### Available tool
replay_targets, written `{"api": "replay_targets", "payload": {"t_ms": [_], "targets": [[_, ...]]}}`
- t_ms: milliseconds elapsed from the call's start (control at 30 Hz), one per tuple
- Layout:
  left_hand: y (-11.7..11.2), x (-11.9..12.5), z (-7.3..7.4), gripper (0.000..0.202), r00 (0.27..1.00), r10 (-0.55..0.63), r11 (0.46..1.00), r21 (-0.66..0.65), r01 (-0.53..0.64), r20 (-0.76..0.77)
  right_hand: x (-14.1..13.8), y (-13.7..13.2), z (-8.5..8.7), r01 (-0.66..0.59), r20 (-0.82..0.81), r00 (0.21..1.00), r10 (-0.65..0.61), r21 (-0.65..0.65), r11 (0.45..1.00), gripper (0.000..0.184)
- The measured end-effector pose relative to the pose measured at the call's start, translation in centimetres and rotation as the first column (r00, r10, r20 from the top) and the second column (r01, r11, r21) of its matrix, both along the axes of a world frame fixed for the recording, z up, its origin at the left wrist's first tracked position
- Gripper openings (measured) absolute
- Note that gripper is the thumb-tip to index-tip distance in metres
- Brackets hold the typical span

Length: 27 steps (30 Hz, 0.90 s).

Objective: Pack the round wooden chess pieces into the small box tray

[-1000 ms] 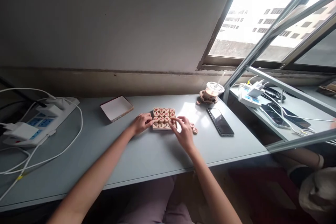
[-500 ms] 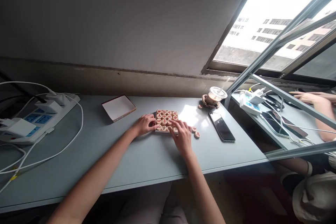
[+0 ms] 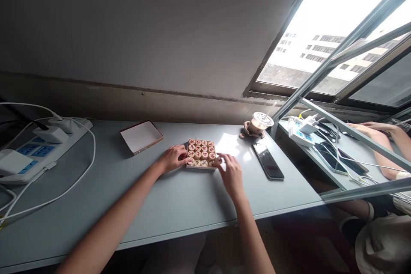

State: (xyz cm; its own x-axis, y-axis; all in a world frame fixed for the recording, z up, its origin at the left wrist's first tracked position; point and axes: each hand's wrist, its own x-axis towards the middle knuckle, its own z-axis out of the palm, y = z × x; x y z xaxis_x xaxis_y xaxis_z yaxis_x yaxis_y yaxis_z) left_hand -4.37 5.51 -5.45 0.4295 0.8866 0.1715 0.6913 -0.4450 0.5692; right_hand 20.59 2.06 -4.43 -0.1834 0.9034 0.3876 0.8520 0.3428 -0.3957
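A shallow box (image 3: 201, 168) of round wooden xiangqi pieces (image 3: 198, 154) lies on the desk. Most of the characters are red, with black ones in the near row. My left hand (image 3: 173, 158) is closed against the left side of the box, its thumb at the near left corner. At the right edge, my right hand (image 3: 231, 173) has its thumb and fingers bent around a xiangqi piece (image 3: 219, 160), partly covered by the fingertips. Behind the box, one loose piece (image 3: 241, 135) lies by the drink cup (image 3: 261, 120).
An open box lid (image 3: 141, 137) lies at the back left. A phone (image 3: 268, 161) is to the right on the desk (image 3: 180, 205). Power strips (image 3: 41, 150) with white cables occupy the far left. Beyond the metal frame (image 3: 321, 72), another person's arms (image 3: 382, 137) rest on a neighbouring desk.
My right hand has moved from above the pieces to the box's right edge, uncovering the near row. The loose pieces to the right no longer show. The view has shifted slightly.
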Motion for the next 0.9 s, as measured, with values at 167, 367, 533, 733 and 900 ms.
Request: {"api": "replay_targets", "payload": {"t_ms": [167, 367, 533, 733, 900], "targets": [[0.0, 0.0, -0.1, 0.038, 1.0, -0.014, 1.0, 0.01, 0.014, 0.019, -4.1, 0.0, -0.3, -0.278, -0.128, 0.951, 0.281, 0.036, 0.96, 0.029], [0.1, 0.0, -0.2, 0.036, 1.0, -0.003, 1.0, 0.004, 0.003, 0.01, -3.8, -0.7, -0.5, -0.168, -0.189, 0.968, 0.167, 0.01, 0.986, 0.026], [0.0, 0.1, -0.1, 0.034, 1.0, 0.009, 1.0, -0.007, -0.009, -0.002, -4.2, -1.4, 0.0, -0.123, -0.056, 0.991, 0.118, -0.08, 0.989, 0.02], [0.1, 0.1, -0.2, 0.035, 1.0, 0.005, 1.0, -0.009, -0.005, -0.014, -1.8, -1.9, 0.1, 0.097, -0.006, 0.995, -0.097, -0.011, 0.995, 0.027], [0.2, 0.0, -0.4, 0.034, 1.0, -0.006, 1.0, -0.009, 0.005, -0.01, 4.5, -2.0, -1.5, 0.408, 0.045, 0.912, -0.407, -0.038, 0.912, 0.033]]}}
